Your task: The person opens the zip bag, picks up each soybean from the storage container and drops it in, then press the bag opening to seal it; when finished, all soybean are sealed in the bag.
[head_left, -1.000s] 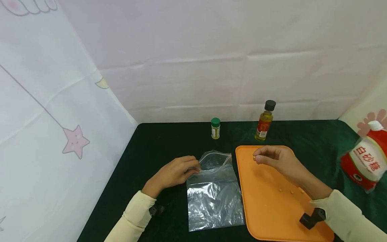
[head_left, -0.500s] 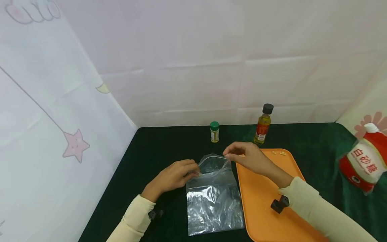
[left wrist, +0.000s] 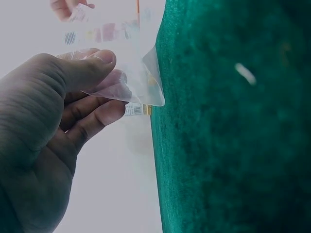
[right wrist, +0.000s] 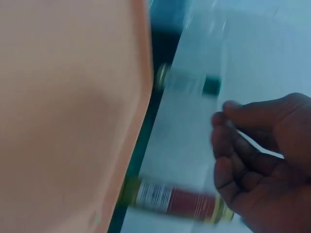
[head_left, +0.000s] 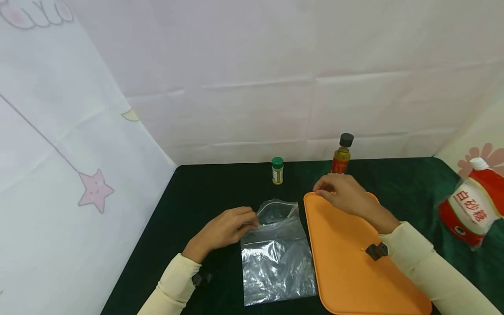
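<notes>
My left hand (head_left: 230,229) pinches the left side of the mouth of a clear zip bag (head_left: 277,267), which lies on the dark green cloth. The thumb and fingers hold its film in the left wrist view. A tiny pale bit (head_left: 263,225) shows by the bag's opening. My right hand (head_left: 346,194) hovers over the far left corner of an orange tray (head_left: 334,271). Its fingers are loosely bent, thumb tip near the index fingertip, with nothing visible between them in the right wrist view. One small pale kernel (head_left: 362,249) lies on the tray; the right hand and forearm hide other parts.
A small green-capped jar (head_left: 277,171) stands behind the bag. A black-capped bottle of yellow liquid (head_left: 341,155) is behind the tray, partly covered by the right hand. At the right stands a red and white sugar bag (head_left: 470,205). Printed curtains rise behind and at the left.
My right hand carried a small pale piece from over the tray to the bag's mouth, then moved back right over the tray without it. The left hand has kept its hold on the bag.
</notes>
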### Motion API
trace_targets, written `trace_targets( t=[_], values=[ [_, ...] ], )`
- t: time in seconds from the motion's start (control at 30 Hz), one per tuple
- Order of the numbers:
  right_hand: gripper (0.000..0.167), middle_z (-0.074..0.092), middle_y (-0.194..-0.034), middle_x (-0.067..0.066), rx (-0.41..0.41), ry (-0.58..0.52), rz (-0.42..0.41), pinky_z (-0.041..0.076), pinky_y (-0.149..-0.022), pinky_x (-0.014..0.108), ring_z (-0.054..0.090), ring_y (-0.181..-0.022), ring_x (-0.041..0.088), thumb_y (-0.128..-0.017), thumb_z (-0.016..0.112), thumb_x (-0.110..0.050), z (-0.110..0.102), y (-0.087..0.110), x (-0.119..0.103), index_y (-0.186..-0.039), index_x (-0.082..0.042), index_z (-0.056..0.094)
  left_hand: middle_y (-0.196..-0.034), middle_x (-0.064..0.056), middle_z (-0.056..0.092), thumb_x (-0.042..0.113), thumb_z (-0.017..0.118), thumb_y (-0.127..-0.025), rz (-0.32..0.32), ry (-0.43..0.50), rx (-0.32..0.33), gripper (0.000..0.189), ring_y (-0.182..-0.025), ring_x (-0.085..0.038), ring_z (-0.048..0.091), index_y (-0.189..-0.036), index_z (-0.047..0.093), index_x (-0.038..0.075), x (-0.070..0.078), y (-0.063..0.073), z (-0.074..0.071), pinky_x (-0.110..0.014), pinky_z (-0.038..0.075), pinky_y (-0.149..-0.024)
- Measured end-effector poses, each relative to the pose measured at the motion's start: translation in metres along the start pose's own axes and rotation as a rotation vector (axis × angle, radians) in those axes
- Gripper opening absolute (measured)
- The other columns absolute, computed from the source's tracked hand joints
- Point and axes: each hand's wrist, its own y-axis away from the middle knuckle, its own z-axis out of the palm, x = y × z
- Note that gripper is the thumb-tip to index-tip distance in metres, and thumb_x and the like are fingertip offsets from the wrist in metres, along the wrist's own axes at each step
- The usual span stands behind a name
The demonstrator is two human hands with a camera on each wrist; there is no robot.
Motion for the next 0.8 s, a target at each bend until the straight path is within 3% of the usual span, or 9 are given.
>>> trace_targets(
  t=[0.13, 0.27, 0.6, 0.8],
  values=[
    [0.003, 0.066, -0.086, -0.001, -0.089, 0.17, 0.106, 0.053, -0.065, 0.036, 0.057, -0.072, 0.015, -0.096, 0.069, -0.01, -0.02, 0.006, 0.042, -0.098, -0.009, 0.071, -0.104, 0.006, 0.063, 0.004, 0.073, -0.092, -0.004, -0.002, -0.002, 0.019, -0.093, -0.002, 0.062, -0.107, 0.067, 0.014, -0.001, 0.0, -0.001, -0.014, 0.051, -0.081],
    [0.002, 0.061, -0.078, -0.001, -0.178, 0.267, 0.159, 0.046, -0.057, 0.031, 0.051, -0.066, 0.016, -0.092, 0.071, -0.006, -0.026, 0.012, 0.07, -0.091, -0.006, 0.07, -0.105, 0.006, 0.063, 0.004, 0.073, -0.092, -0.008, 0.008, -0.008, 0.019, -0.094, -0.001, 0.062, -0.107, 0.067, 0.014, -0.002, 0.001, 0.0, -0.015, 0.051, -0.082],
    [0.003, 0.064, -0.088, 0.006, -0.21, 0.324, 0.181, 0.054, -0.071, 0.042, 0.053, -0.075, 0.022, -0.091, 0.071, -0.005, -0.016, 0.017, 0.091, -0.093, -0.002, 0.07, -0.105, 0.007, 0.063, 0.005, 0.071, -0.093, -0.011, 0.015, -0.003, 0.017, -0.095, 0.0, 0.061, -0.107, 0.067, 0.014, -0.001, -0.001, -0.001, -0.015, 0.051, -0.082],
    [0.003, 0.064, -0.085, 0.005, -0.196, 0.288, 0.191, 0.053, -0.066, 0.038, 0.052, -0.072, 0.02, -0.092, 0.069, -0.005, -0.013, 0.018, 0.094, -0.093, -0.004, 0.071, -0.104, 0.007, 0.063, 0.004, 0.072, -0.092, -0.012, 0.016, -0.01, 0.018, -0.094, 0.001, 0.061, -0.107, 0.068, 0.013, -0.001, 0.001, 0.0, -0.015, 0.051, -0.082]
  ],
)
